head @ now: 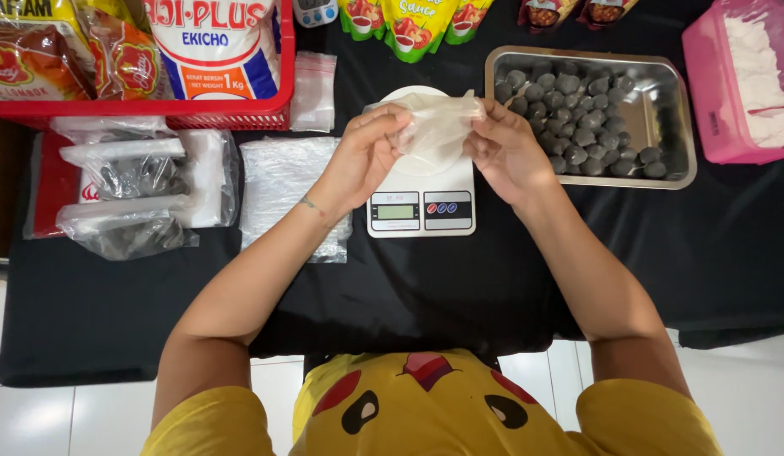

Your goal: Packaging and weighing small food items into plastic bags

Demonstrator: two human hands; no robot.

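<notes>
Both hands (434, 148) (gripping) on plastic bag (443, 114)

One scale (421, 198), one steel tray (679, 127) — many dark balls (578, 127), one pink tub (705, 93)

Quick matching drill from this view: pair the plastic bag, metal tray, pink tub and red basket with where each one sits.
1 clear plastic bag
2 metal tray of dark balls
3 pink tub of white powder
4 red basket of packets

a far right
b top left
c held in both hands above the kitchen scale
d right of the scale

Pairs: 1-c, 2-d, 3-a, 4-b
</notes>
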